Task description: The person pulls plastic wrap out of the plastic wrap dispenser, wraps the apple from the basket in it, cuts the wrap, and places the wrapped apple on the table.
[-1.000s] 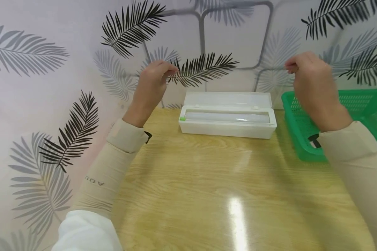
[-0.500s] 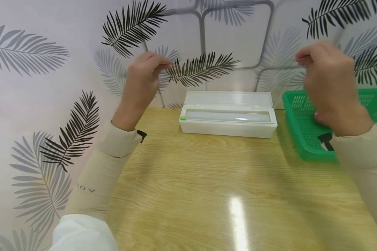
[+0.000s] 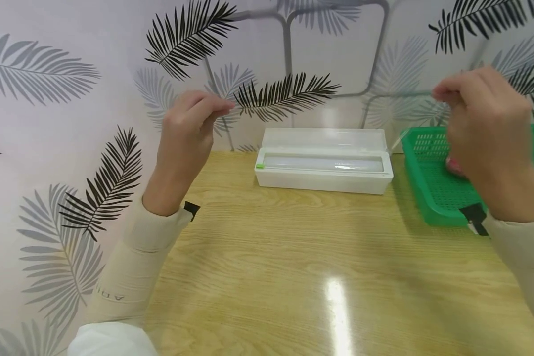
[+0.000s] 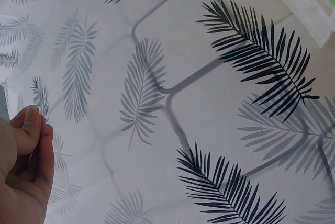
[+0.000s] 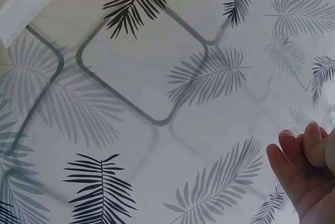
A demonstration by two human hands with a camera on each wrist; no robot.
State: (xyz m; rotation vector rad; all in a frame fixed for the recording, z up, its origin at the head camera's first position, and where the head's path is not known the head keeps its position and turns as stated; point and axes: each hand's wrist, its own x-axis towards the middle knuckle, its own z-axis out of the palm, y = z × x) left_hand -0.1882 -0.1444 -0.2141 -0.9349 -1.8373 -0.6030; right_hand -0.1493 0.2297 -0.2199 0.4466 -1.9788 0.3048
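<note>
A clear sheet of cling film [image 3: 329, 116], almost invisible apart from faint glints, spans the space between the two raised hands in the head view. My left hand [image 3: 184, 133] pinches its left end between thumb and fingertips; the left wrist view shows the same hand [image 4: 29, 164] with thumb against forefinger. On the other side, my right hand [image 3: 494, 133] pinches the right end, fingers bent toward the thumb in the right wrist view [image 5: 309, 169]. Beyond and below the film, a white cling film dispenser [image 3: 325, 182] sits on the table with its lid [image 3: 325, 137] raised.
Behind my right forearm stands a green plastic basket [image 3: 420, 200] with a pink item [image 3: 454, 167] in it, partly hidden by the hand. A leaf-patterned wall covering [image 3: 333, 54] rises behind the wooden table [image 3: 285, 257]. A bright reflection lies on the tabletop.
Both hands have moved farther apart, the left one leftward and the right one rightward, still pinching the film. The pink item in the basket has come into view. The dispenser has stayed put.
</note>
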